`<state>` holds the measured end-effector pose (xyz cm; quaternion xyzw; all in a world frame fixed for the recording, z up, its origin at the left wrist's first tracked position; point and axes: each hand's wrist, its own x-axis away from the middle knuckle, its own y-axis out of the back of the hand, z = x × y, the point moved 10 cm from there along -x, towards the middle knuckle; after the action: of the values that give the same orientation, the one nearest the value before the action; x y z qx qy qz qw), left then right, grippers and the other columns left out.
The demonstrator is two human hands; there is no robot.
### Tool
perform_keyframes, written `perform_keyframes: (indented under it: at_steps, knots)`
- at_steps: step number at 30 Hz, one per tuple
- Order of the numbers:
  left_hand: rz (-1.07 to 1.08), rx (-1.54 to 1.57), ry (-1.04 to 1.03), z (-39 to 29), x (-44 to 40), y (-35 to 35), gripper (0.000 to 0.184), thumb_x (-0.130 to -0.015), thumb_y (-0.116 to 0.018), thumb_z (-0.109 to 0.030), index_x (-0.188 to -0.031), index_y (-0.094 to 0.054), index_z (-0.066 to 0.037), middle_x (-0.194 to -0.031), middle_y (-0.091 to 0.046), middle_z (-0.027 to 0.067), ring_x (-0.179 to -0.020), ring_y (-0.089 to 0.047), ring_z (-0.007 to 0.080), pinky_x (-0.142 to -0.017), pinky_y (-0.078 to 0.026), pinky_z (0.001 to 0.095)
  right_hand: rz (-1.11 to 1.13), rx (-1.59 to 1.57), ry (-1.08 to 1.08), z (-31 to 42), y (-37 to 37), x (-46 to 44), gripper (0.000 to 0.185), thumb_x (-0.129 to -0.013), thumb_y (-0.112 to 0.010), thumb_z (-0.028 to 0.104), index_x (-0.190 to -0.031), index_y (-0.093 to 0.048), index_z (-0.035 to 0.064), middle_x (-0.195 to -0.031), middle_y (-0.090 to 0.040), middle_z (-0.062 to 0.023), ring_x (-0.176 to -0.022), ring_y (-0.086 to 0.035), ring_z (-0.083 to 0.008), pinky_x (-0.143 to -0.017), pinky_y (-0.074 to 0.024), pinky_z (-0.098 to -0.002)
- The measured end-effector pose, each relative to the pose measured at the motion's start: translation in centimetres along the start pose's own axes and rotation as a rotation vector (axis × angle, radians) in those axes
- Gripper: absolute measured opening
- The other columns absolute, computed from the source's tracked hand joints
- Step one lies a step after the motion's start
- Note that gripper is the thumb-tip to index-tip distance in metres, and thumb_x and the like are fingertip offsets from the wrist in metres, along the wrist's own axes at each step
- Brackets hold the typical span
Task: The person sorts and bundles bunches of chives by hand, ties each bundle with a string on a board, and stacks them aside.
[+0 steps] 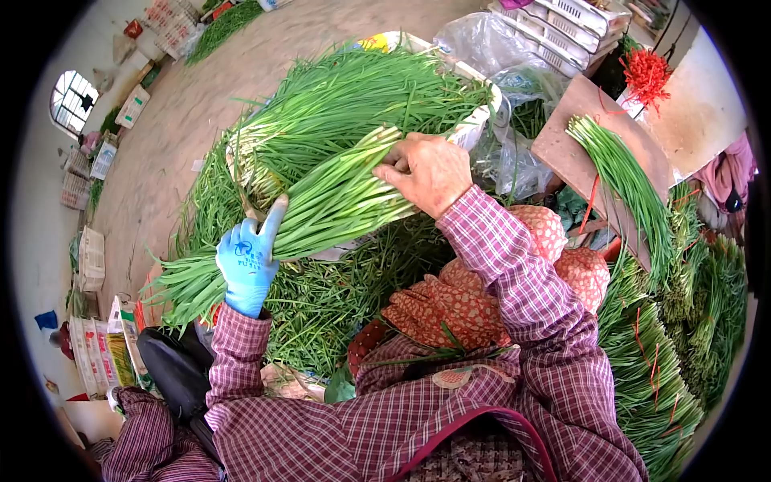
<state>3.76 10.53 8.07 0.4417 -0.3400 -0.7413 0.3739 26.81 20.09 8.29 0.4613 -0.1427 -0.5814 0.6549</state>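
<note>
A loose bunch of garlic chives (341, 197) lies slantwise across my front, pale stem ends up to the right, green leaves trailing down to the left. My left hand (247, 261), in a blue glove, is closed round the leafy part with the thumb on top. My bare right hand (430, 173) has its fingers curled on the pale stem ends; part of the grip is hidden. Just beyond, a large heap of chives (353, 92) fills a white crate (484, 120), some leaves hanging over its side.
On a board (566, 120) at right lies a chive bundle (614, 165), with red ties (645, 76) behind it. Tied bundles (650, 369) are stacked at lower right. Loose leaves (329, 301) cover the area before my lap. Stacked white crates (562, 32) and clear plastic bags (514, 161) stand beyond.
</note>
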Motion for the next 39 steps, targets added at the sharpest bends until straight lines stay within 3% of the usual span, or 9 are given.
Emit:
perform_keyframes:
  at_steps: [4, 9, 11, 14, 18, 23, 29, 31, 39]
  knots:
    - [0.001, -0.029, -0.048, -0.5, -0.1, -0.2, 0.105, -0.048, -0.078, -0.007, -0.141, -0.039, -0.036, -0.079, -0.055, 0.0027, -0.069, -0.058, 0.0220, -0.060, -0.048, 0.0356, -0.074, 0.067, 0.066, -0.3, -0.1, 0.7, 0.023, -0.074, -0.072, 0.034, -0.075, -0.070, 0.0104, -0.068, -0.060, -0.0057, -0.062, -0.062, -0.0240, -0.058, -0.0513, -0.0399]
    - [0.035, -0.015, -0.010, 0.7, 0.7, -0.5, 0.105, -0.046, -0.075, -0.004, -0.140, -0.041, -0.037, -0.078, -0.053, 0.0025, -0.070, -0.057, 0.0224, -0.061, -0.048, 0.0358, -0.218, 0.556, 0.022, -6.9, 2.6, 1.7, 0.020, -0.083, -0.067, 0.029, -0.070, -0.065, 0.0134, -0.066, -0.058, -0.0008, -0.048, -0.051, -0.0090, -0.042, -0.0461, -0.0284]
    - [0.017, -0.014, -0.001, 1.2, 1.3, -0.9, 0.105, -0.046, -0.075, -0.004, -0.140, -0.041, -0.037, -0.077, -0.052, 0.0024, -0.069, -0.057, 0.0224, -0.061, -0.048, 0.0359, 0.139, 0.714, -0.383, -14.1, 2.0, 1.6, 0.018, -0.085, -0.068, 0.032, -0.085, -0.070, 0.0140, -0.076, -0.061, 0.0004, -0.059, -0.056, -0.0087, -0.049, -0.0487, -0.0270]
    - [0.012, -0.031, 0.013, 1.3, 1.1, -0.8, 0.105, -0.046, -0.075, -0.004, -0.140, -0.041, -0.038, -0.075, -0.050, 0.0020, -0.068, -0.056, 0.0221, -0.061, -0.047, 0.0357, -0.220, 0.655, -0.080, -9.7, 5.6, 1.9, 0.015, -0.086, -0.066, 0.028, -0.088, -0.071, 0.0142, -0.081, -0.065, -0.0013, -0.064, -0.061, -0.0114, -0.053, -0.0517, -0.0301]
    - [0.021, -0.034, -0.034, 0.0, 0.3, 0.0, 0.099, -0.048, -0.074, -0.003, -0.137, -0.045, -0.036, -0.072, -0.049, 0.0023, -0.067, -0.055, 0.0227, -0.060, -0.046, 0.0359, -0.267, 0.249, 0.241, -1.9, 5.4, 1.7, 0.010, -0.084, -0.067, 0.022, -0.084, -0.069, 0.0124, -0.076, -0.065, -0.0043, -0.064, -0.062, -0.0185, -0.057, -0.0541, -0.0314]
    - [0.007, 0.005, -0.034, -0.3, 0.1, 0.1, 0.097, -0.048, -0.073, 0.000, -0.136, -0.047, -0.035, -0.070, -0.048, 0.0031, -0.066, -0.055, 0.0241, -0.058, -0.045, 0.0368, -0.192, 0.253, 0.287, 0.2, 2.3, 2.0, 0.011, -0.081, -0.066, 0.025, -0.087, -0.069, 0.0164, -0.078, -0.057, -0.0031, -0.083, -0.056, -0.0220, -0.077, -0.0429, -0.0397]
    - [0.059, 0.018, -0.016, -0.2, 0.2, -0.5, 0.091, -0.053, -0.075, -0.005, -0.136, -0.048, -0.033, -0.069, -0.047, 0.0036, -0.065, -0.055, 0.0244, -0.059, -0.045, 0.0363, -0.238, 0.081, 0.110, -0.5, 2.2, 1.9, 0.014, -0.080, -0.068, 0.026, -0.090, -0.069, 0.0166, -0.083, -0.056, -0.0055, -0.088, -0.054, -0.0255, -0.081, -0.0397, -0.0410]
    - [-0.017, 0.044, -0.005, 0.1, 0.3, -0.5, 0.104, -0.046, -0.074, -0.004, -0.139, -0.042, -0.037, -0.072, -0.048, 0.0023, -0.065, -0.055, 0.0227, -0.058, -0.045, 0.0357, -0.250, 0.014, 0.039, -1.2, 2.2, 1.8, 0.020, -0.077, -0.072, 0.030, -0.089, -0.068, 0.0148, -0.084, -0.056, -0.0066, -0.090, -0.055, -0.0275, -0.083, -0.0393, -0.0426]
    - [-0.020, 0.025, -0.033, -0.6, 0.4, -0.9, 0.104, -0.046, -0.075, -0.004, -0.140, -0.042, -0.036, -0.073, -0.049, 0.0037, -0.065, -0.056, 0.0234, -0.058, -0.046, 0.0359, -0.203, 0.161, -0.048, -2.0, 0.6, 1.0, 0.033, -0.075, -0.073, 0.039, -0.095, -0.070, 0.0124, -0.088, -0.056, -0.0072, -0.095, -0.053, -0.0265, -0.089, -0.0383, -0.0433]
